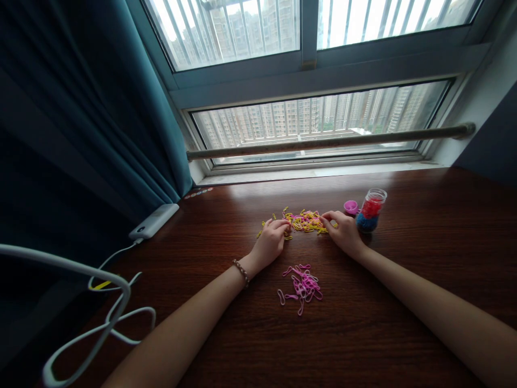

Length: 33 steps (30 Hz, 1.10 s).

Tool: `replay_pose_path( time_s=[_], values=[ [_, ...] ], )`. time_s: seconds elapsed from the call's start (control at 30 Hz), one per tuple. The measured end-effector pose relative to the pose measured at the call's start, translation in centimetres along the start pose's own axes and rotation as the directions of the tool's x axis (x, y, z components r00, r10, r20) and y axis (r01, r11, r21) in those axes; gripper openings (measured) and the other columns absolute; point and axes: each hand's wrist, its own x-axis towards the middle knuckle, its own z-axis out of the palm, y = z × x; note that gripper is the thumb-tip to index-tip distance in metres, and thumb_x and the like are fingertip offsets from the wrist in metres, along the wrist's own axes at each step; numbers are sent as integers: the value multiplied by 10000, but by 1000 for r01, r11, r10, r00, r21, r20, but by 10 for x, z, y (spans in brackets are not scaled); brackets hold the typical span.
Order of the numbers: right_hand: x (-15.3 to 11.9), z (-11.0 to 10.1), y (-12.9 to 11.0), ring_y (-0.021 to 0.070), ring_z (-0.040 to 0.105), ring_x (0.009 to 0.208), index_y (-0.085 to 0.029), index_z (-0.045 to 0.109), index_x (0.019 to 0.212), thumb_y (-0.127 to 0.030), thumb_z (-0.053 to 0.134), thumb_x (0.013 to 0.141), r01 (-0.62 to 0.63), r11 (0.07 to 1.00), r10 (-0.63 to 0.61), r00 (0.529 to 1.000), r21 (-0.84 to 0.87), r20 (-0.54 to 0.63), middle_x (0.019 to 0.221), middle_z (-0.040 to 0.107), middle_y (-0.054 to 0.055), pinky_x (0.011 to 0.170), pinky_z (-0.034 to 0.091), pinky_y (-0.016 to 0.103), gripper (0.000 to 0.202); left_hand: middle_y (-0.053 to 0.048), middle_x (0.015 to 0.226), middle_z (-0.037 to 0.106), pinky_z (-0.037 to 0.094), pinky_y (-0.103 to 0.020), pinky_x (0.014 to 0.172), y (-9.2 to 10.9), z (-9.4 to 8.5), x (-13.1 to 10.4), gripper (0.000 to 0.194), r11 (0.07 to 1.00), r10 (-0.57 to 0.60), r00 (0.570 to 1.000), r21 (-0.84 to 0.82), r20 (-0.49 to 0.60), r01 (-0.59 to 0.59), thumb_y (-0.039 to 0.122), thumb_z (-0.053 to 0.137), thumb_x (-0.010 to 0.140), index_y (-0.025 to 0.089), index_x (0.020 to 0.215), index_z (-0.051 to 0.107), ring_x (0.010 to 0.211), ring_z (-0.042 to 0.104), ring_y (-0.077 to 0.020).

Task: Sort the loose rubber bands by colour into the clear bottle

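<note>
A mixed pile of small yellow and pink plastic-looking loops [307,221], shaped like pins or little bands, lies on the brown wooden table. At the pile's left end is my left hand [272,240], its fingers bent and drawn together; what they hold, if anything, is hidden. My right hand [343,231] reaches the pile's right end, thumb and forefinger close together on the loops, too small to make out what is between them. Nearer to me lies a separate heap of pink loops [307,285], with some paler ones in it. Neither hand touches this heap.
Just beyond my right hand stands an uncapped clear jar [370,210] with red and blue contents, beside a small pink cup-like lid [351,207]. A white power strip-like device [154,221] and a looped white cable [125,302] are at left, below a blue curtain [133,108].
</note>
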Motion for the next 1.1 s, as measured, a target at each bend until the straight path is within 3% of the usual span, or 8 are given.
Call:
replay_pose_path(
  time_s=[0.1, 0.2, 0.33, 0.47, 0.63, 0.87, 0.97, 1.1],
  values=[
    [0, 2, 1, 186, 583, 741, -194, 647, 793, -254, 550, 778, 45, 997, -48, 998, 66, 49, 757, 653, 38, 682, 442, 289, 115, -82, 1035, 609, 445, -364, 890, 1, -1, 1, 209, 995, -63, 990, -87, -128, 52, 117, 489, 804, 162, 977, 597, 976, 556, -190],
    [0, 3, 4, 190, 587, 773, -195, 662, 839, -220, 521, 782, 23, 998, -23, 1000, 62, 12, 805, 664, 48, 715, 452, 302, 155, -65, 922, 631, 484, -330, 816, 0, -4, 2, 124, 980, -142, 969, -164, -200, 110, 122, 524, 788, 166, 858, 616, 874, 587, -177],
    [1, 4, 12, 203, 577, 796, -183, 668, 852, -189, 484, 783, -70, 998, 69, 996, -6, -61, 815, 664, 58, 757, 450, 334, 196, -26, 784, 631, 493, -283, 705, -1, -7, 2, 73, 959, -229, 949, -219, -218, 181, 136, 541, 782, 171, 777, 604, 738, 591, -150],
    [1, 10, 18, 212, 538, 897, -194, 653, 985, -165, 479, 776, -46, 998, 46, 999, -33, 7, 897, 648, 75, 817, 445, 348, 274, -33, 858, 623, 477, -267, 726, 2, -10, 3, 122, 953, -222, 951, -254, -216, 164, 164, 517, 810, 188, 884, 611, 794, 584, -144],
    [0, 13, 21, 221, 527, 885, -191, 653, 983, -154, 522, 744, -44, 998, 47, 997, -51, 63, 884, 640, 87, 798, 460, 361, 276, -24, 798, 613, 473, -265, 705, 3, -13, 3, 82, 949, -212, 954, -279, -212, 149, 196, 537, 802, 185, 783, 616, 757, 579, -141],
    [2, 5, 13, 212, 566, 824, -203, 666, 882, -184, 539, 746, -49, 998, 50, 998, -43, 27, 844, 664, 56, 766, 456, 352, 188, -26, 784, 648, 478, -267, 735, 9, -15, 3, 37, 899, -167, 973, -429, -156, 85, 200, 595, 766, 168, 748, 602, 762, 599, -138],
    [1, 4, 11, 200, 577, 800, -200, 675, 839, -217, 535, 766, -62, 998, 63, 998, -22, 10, 819, 662, 53, 739, 456, 321, 159, -33, 799, 642, 475, -260, 755, 21, -18, 3, 77, 853, -59, 998, -521, -21, 40, 211, 585, 776, 156, 722, 585, 776, 598, -129],
    [0, 5, 12, 190, 586, 771, -199, 677, 821, -258, 526, 787, -70, 997, 70, 998, -14, -7, 796, 659, 49, 717, 447, 303, 166, -47, 808, 635, 481, -246, 710, 35, -18, 1, 126, 811, 58, 984, -582, 166, 50, 255, 600, 767, 148, 706, 573, 745, 594, -125]
  ],
)
